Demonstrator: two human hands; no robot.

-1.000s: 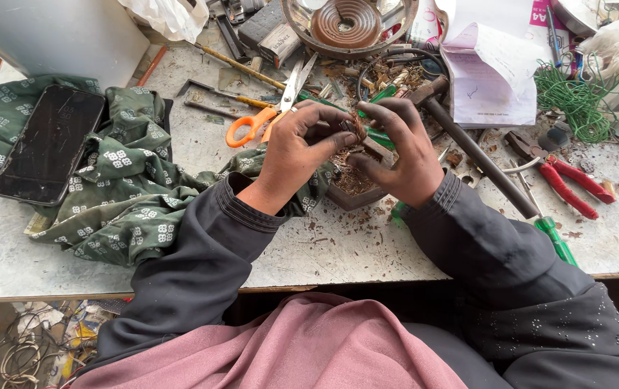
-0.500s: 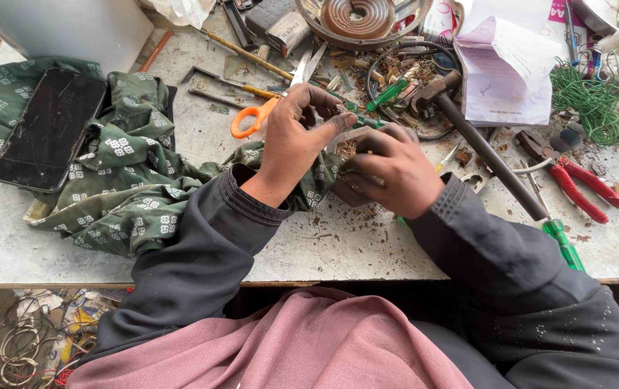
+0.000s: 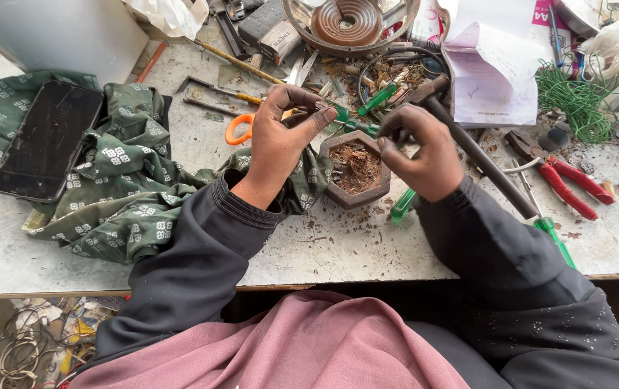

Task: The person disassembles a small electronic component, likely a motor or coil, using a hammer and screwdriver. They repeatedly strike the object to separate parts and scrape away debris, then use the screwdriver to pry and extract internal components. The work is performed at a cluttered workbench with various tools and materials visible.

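Both hands have lifted apart, uncovering the hexagonal dish (image 3: 355,167) mid-table. Left hand (image 3: 281,137) and right hand (image 3: 421,148) each pinch a small, indistinct piece above it, so scraps land inside.

You're working in soft, even daylight; the pale surface (image 3: 338,245) reads bright with no harsh glare. Your hands cast only faint, diffuse shadows. Focus is sharp across the middle. Below the surface edge it turns dim, and the wide lens bends the corners slightly.
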